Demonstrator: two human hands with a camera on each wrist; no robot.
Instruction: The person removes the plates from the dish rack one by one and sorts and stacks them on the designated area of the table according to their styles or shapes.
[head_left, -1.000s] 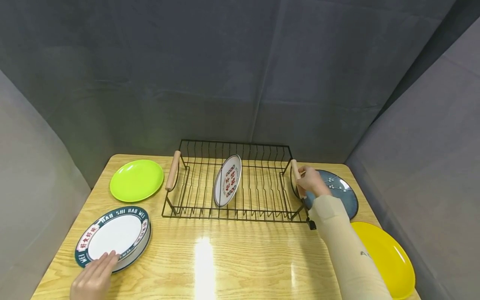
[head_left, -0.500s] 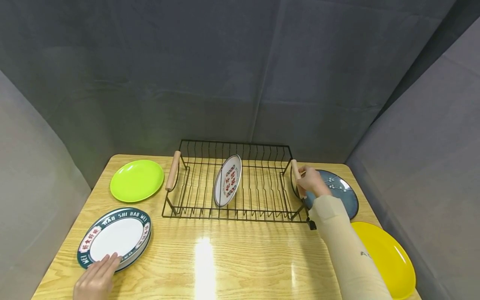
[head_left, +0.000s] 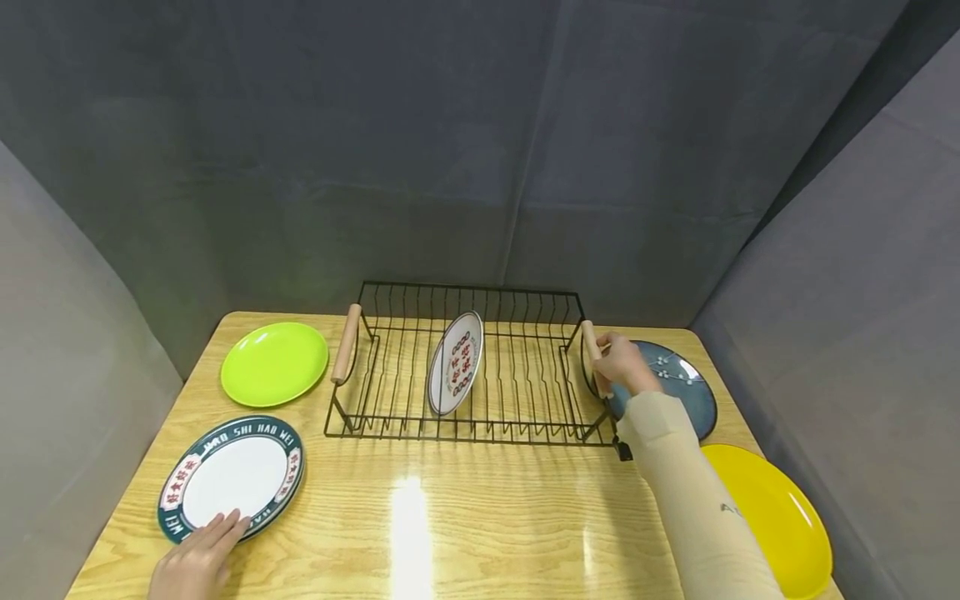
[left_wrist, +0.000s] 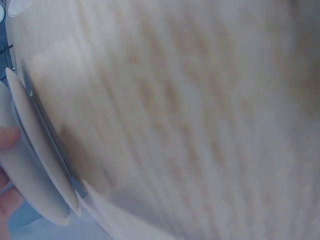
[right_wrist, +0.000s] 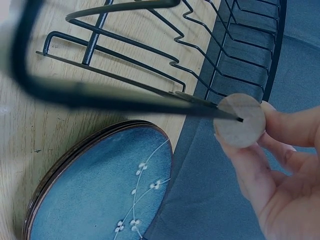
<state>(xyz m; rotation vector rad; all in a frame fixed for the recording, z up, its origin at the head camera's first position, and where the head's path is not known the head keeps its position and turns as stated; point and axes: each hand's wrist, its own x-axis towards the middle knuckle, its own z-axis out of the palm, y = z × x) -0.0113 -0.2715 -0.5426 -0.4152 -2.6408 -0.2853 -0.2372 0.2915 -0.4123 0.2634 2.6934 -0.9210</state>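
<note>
At the front left, my left hand (head_left: pixel 198 554) pinches the near rim of a white plate (head_left: pixel 240 483) with a dark green lettered border. That plate lies close over another plate; in the left wrist view the two pale rims (left_wrist: pixel 45 145) run side by side, with my fingers (left_wrist: pixel 9 137) at the outer one. My right hand (head_left: pixel 624 360) holds the right wooden handle (right_wrist: pixel 240 121) of a black wire dish rack (head_left: pixel 525 429), fingers and thumb around it in the right wrist view. One white plate (head_left: pixel 455 362) with red characters stands tilted in the rack.
A lime green plate (head_left: pixel 274 364) lies at the back left. Beyond my right hand lies a stack of blue plates (right_wrist: pixel 105 185) with white blossoms. A yellow plate (head_left: pixel 780 521) sits front right, partly behind my sleeve (head_left: pixel 690 500). Grey cloth walls (head_left: pixel 375 150) border the wooden table (head_left: pixel 337 533).
The plate in my left hand has come down from a tilt onto the one below, shifting slightly right and covering it more squarely. My right hand stays on the handle.
</note>
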